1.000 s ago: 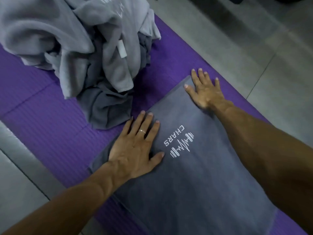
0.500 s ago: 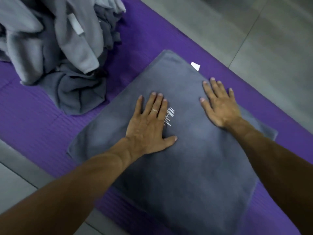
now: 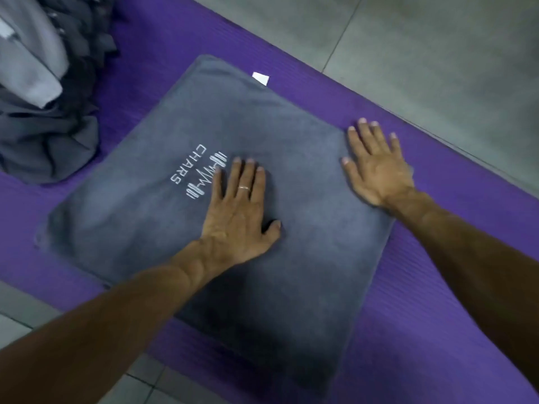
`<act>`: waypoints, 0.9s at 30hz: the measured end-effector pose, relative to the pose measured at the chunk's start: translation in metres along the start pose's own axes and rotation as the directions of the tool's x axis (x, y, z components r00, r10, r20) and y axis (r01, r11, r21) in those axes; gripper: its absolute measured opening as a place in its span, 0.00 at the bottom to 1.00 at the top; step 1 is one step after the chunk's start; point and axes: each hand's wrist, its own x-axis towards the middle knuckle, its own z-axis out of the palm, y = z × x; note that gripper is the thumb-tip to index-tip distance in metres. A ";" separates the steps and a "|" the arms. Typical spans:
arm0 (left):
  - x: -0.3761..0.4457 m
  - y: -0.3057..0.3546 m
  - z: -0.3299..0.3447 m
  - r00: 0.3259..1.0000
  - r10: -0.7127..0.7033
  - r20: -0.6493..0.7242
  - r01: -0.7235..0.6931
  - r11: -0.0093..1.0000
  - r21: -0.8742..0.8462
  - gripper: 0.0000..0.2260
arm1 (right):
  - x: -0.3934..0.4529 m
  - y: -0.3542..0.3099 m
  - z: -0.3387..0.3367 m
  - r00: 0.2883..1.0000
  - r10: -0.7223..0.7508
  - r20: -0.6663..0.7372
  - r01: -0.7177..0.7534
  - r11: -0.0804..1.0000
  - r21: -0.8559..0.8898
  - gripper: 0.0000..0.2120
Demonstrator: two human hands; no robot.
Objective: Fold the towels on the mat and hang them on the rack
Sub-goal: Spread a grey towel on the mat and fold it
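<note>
A dark grey folded towel (image 3: 163,217) with a white "CHARS" logo lies flat on the purple mat (image 3: 437,330). My left hand (image 3: 239,211) presses palm-down on the towel's middle, just right of the logo, fingers spread, a ring on one finger. My right hand (image 3: 376,167) lies flat on the towel's right edge, fingers apart. A small white label (image 3: 260,78) sticks out at the towel's far edge. A heap of unfolded light and dark grey towels (image 3: 43,112) sits on the mat at the upper left. No rack is in view.
Grey floor tiles (image 3: 423,53) run beyond the mat's far edge and at the lower left (image 3: 35,313). The mat stretches diagonally across the view.
Both hands have slid across the towel toward its right side, uncovering the logo. The view has shifted, so the heap sits further left.
</note>
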 end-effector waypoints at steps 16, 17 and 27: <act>-0.085 0.140 0.043 0.962 0.273 -0.012 -0.273 0.962 0.008 0.36 | -0.112 0.049 0.045 0.943 -0.316 -0.101 0.327 0.937 0.120 0.33; -0.093 0.148 0.044 0.951 0.308 0.024 -0.309 0.951 0.025 0.37 | -0.130 0.053 0.052 0.923 -0.379 -0.072 0.384 0.919 0.085 0.32; -0.119 0.148 0.011 0.986 -0.164 -0.014 0.145 0.904 -0.402 0.11 | -0.136 0.088 0.034 0.990 -0.144 -0.002 0.139 0.949 0.284 0.35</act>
